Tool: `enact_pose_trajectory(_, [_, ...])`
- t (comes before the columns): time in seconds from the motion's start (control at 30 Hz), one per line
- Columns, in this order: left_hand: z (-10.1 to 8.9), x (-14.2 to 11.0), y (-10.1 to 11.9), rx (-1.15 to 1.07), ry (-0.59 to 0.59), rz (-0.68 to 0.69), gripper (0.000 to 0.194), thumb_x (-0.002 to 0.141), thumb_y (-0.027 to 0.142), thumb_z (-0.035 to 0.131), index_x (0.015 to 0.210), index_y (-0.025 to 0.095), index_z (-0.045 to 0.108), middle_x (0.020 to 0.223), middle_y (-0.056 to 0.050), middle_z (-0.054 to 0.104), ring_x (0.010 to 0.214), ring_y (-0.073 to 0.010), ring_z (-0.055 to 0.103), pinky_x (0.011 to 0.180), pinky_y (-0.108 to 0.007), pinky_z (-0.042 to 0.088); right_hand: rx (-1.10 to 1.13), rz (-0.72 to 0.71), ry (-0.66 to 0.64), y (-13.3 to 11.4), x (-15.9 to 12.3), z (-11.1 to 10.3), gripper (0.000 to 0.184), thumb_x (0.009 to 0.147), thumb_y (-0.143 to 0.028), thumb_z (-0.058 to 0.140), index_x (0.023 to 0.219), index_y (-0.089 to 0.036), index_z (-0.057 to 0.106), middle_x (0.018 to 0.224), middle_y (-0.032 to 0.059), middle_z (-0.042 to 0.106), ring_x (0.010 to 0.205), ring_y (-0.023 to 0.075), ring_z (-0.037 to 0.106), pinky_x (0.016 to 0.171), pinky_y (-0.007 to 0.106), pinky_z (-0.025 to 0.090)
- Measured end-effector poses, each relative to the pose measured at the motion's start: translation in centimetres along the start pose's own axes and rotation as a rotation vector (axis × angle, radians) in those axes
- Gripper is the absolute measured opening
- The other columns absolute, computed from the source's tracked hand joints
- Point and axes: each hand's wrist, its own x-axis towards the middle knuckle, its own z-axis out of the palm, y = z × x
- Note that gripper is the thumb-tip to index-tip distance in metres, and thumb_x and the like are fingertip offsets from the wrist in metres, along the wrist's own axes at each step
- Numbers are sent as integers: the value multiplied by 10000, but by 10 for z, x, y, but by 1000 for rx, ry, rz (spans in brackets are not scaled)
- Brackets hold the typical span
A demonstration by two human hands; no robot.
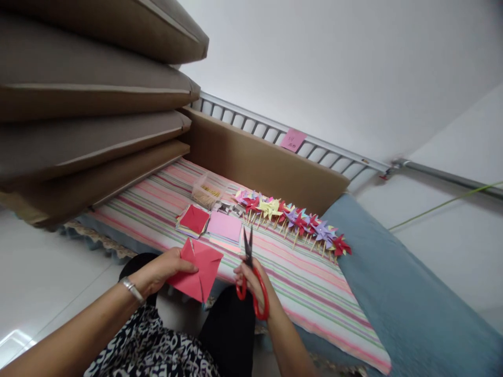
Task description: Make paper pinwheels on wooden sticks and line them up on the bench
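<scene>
A square of red paper (206, 267) with diagonal cuts running in from its corners is pinched at its left side by my left hand (167, 269), thumb on top. My right hand (253, 283) grips a pair of scissors (249, 248) with red handles, the dark blades pointing up and away, slightly parted. The blades are apart from the paper. Just beyond lie a stack of coloured paper squares with red on top (194, 219) and a pink paper pile (225, 226). A row of finished paper pinwheels (301, 222) on sticks lies farther right.
A clear plastic box (206, 192) holding small sticks stands behind the paper stacks on a striped cloth (306, 293). Large brown cushions (94, 99) are piled at the left. A brown board (259, 157) leans against a white radiator (243, 123).
</scene>
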Motion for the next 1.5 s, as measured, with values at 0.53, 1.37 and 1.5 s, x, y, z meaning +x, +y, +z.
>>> enact_pose_trajectory(0.53, [-2,-16,-12,-472,-68,162,162,719,256,754,838,149,729,831,-65,764,715,-182,690,670,-273,538,658,-260,206,-79,-10,71,367,750,-296,627,1080,-232,479,880,-20,575,708,137,580,629,235,443])
enact_pose_trajectory(1.37, [20,-28,-4,-386,98,252,273,648,245,785,881,111,738,757,-99,767,640,-207,691,645,-270,519,566,-294,278,-87,-28,90,313,781,-285,615,1073,-218,523,741,-46,507,622,116,487,567,219,396])
enact_pose_trajectory(1.5, [14,-28,2,-343,92,271,279,643,246,784,885,116,734,775,-99,770,669,-225,700,676,-291,528,498,-263,229,-90,-31,83,329,775,-289,622,1083,-214,533,764,-39,496,622,115,498,581,227,426])
